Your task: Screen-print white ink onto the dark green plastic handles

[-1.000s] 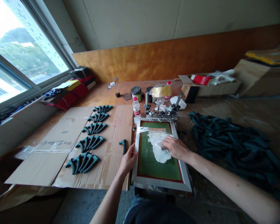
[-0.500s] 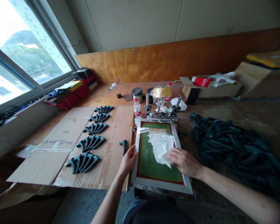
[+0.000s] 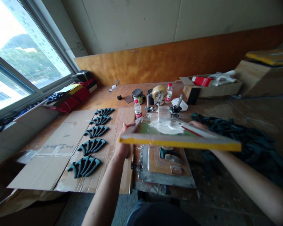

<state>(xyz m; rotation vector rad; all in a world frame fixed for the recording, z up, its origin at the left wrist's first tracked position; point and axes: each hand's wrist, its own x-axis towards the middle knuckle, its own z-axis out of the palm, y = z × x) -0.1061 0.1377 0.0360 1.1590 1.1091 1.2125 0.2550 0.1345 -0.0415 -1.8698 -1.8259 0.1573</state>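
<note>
A screen printing frame [image 3: 179,140] is tilted up, its near edge with a yellow side raised towards me. My left hand [image 3: 124,130] is closed on the frame's left side. At its right side my right hand [image 3: 199,125] grips it too, though the frame covers most of its fingers. White ink [image 3: 167,128] lies on the green mesh, and a pale scraper [image 3: 164,114] stands in it near the far end. Under the lifted frame, a dark green curved handle [image 3: 168,153] sits on the printing base [image 3: 153,179].
Fanned rows of dark green handles [image 3: 85,166] lie on cardboard [image 3: 49,163] at left. A pile of handles [image 3: 245,147] is at right. Beyond the frame are a hinge clamp [image 3: 175,110], a bottle [image 3: 138,110], an ink tub [image 3: 138,95] and a tape roll [image 3: 159,93].
The frame's near edge has swung up from the base, uncovering the handle beneath. My right hand has left the scraper and moved to the frame's right side.
</note>
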